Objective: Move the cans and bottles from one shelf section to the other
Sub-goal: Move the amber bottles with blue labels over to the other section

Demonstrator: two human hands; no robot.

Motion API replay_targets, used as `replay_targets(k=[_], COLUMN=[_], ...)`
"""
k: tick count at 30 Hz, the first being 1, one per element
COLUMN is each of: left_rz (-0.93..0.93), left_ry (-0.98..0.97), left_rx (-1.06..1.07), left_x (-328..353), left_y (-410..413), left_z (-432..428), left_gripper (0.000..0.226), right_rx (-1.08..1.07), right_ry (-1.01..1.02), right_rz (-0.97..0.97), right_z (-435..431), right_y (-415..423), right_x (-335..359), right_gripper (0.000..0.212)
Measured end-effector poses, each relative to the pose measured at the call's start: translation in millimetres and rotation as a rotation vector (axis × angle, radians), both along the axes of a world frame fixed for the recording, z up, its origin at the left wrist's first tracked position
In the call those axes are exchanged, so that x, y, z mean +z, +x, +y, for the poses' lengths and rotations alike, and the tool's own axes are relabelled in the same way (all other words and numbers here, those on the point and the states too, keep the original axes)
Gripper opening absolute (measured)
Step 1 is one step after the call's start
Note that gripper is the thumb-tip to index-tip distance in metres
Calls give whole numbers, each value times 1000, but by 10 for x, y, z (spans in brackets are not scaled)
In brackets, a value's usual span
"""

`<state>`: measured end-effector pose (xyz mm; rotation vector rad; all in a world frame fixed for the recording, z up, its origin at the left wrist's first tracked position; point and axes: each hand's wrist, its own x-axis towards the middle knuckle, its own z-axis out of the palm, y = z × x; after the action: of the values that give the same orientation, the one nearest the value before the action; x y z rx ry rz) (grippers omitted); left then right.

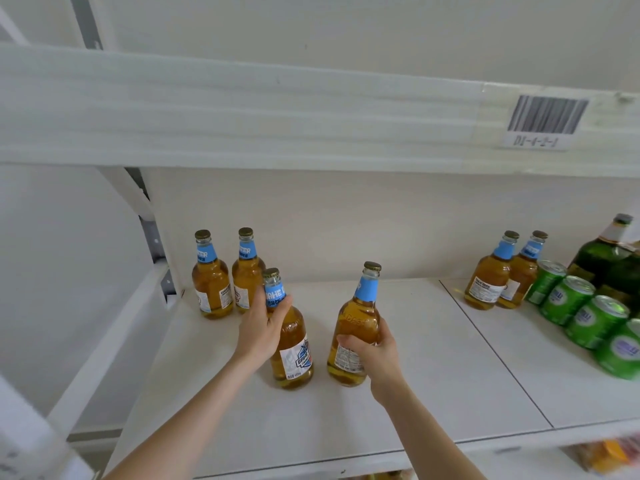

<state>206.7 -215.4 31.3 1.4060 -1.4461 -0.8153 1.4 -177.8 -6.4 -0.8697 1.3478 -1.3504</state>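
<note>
My left hand [261, 327] grips an amber beer bottle [292, 344] with a blue neck label around its neck and shoulder. My right hand [372, 355] holds a second amber bottle [356, 323] around its body. Both bottles are upright over the left section of the white shelf [398, 393]; whether they touch the board I cannot tell. Two matching bottles [228, 275] stand at the back left corner. Two more amber bottles [502, 271] stand at the back of the right section, beside several green cans [581, 313].
Large green bottles [613, 258] stand behind the cans at the far right. A seam [495, 351] divides the shelf board into two sections. An upper shelf edge with a barcode label [543, 123] hangs above. A white upright post [152, 237] bounds the left side.
</note>
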Motion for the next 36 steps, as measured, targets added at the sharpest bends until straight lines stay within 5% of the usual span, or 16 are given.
replay_targets(k=[24,36], left_rz=[-123,-184], left_ry=[-35,-66], left_rx=[-16,-102], left_x=[251,286], left_y=[-1567,-2418], left_z=[1366,1218], left_gripper=[39,39], right_rx=[114,46], right_ry=[-22,-10], right_rz=[111,87], right_z=[1177,1130], right_y=[-1524,-2322], right_x=[134,164], right_gripper=[57,59])
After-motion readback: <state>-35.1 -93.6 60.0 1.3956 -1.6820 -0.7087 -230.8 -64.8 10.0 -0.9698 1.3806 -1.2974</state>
